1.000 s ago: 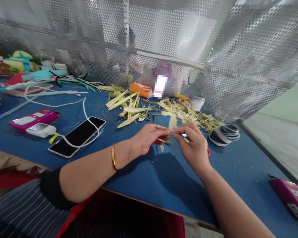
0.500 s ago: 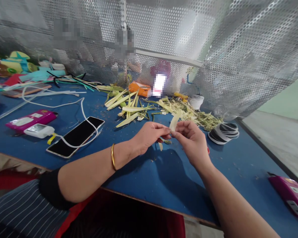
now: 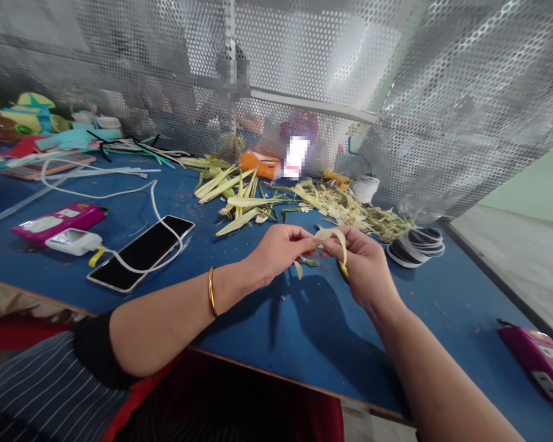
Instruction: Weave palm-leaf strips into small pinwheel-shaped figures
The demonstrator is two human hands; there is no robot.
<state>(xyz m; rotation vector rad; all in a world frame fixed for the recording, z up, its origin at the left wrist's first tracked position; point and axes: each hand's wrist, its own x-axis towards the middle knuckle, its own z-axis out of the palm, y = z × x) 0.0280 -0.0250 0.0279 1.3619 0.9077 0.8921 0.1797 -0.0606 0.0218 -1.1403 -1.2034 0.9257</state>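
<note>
Both hands meet above the blue table (image 3: 276, 319). My left hand (image 3: 276, 250), with a gold bangle on its wrist, pinches one end of a pale yellow leaf strip (image 3: 335, 238). My right hand (image 3: 365, 265) is closed round the strip's other end, and the strip arches over its fingers. A yellow tip shows under the right fingers; I cannot make out what it belongs to. A small leaf scrap (image 3: 298, 269) hangs just below the left fingertips. Several long leaf strips (image 3: 239, 202) lie on the table behind the hands.
A heap of leaf trimmings (image 3: 359, 215) and a stack of black and white rings (image 3: 417, 244) lie at the back right. A black phone (image 3: 141, 253) with a white cable, a white device (image 3: 74, 240) and a pink device (image 3: 58, 220) lie left. Another pink device (image 3: 541, 362) sits at right. Perforated metal screens stand behind.
The strip stood upright between the fingertips; it is bent over into an arch across my right hand. Both hands stay in nearly the same place.
</note>
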